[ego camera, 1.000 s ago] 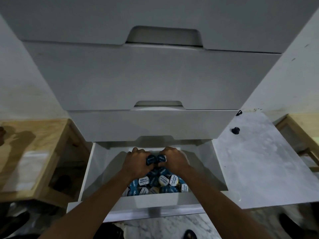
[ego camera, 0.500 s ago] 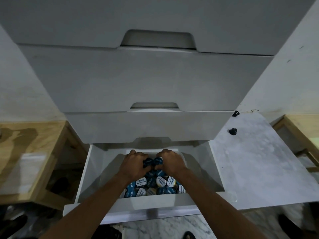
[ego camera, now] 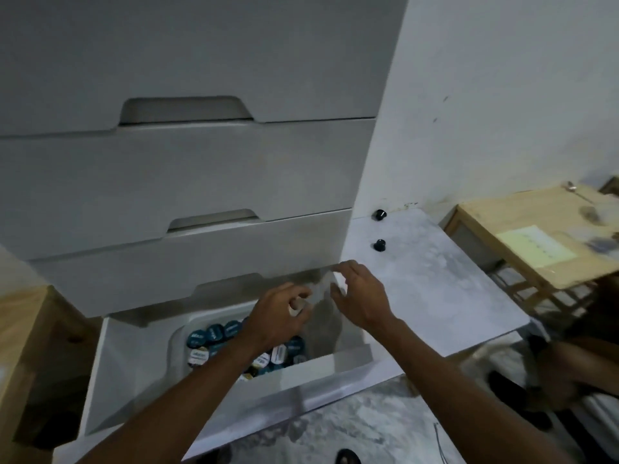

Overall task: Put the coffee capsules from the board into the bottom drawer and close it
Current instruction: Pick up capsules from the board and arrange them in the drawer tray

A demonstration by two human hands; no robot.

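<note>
Both hands (ego camera: 321, 306) have lifted empty, fingers (ego camera: 341, 267) loosely spread, off the capsules (ego camera: 214, 343); two capsules (ego camera: 379, 229) still wait on the board (ego camera: 435, 279).

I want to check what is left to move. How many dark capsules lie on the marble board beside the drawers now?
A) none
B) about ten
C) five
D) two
D: two dark capsules, the far capsule and the near capsule, sit apart on the marble board, while the rest fill the open bottom drawer.

Blue capsules (ego camera: 214, 333) in white drawer (ego camera: 134, 380); marbled grey board (ego camera: 435, 283).
</note>
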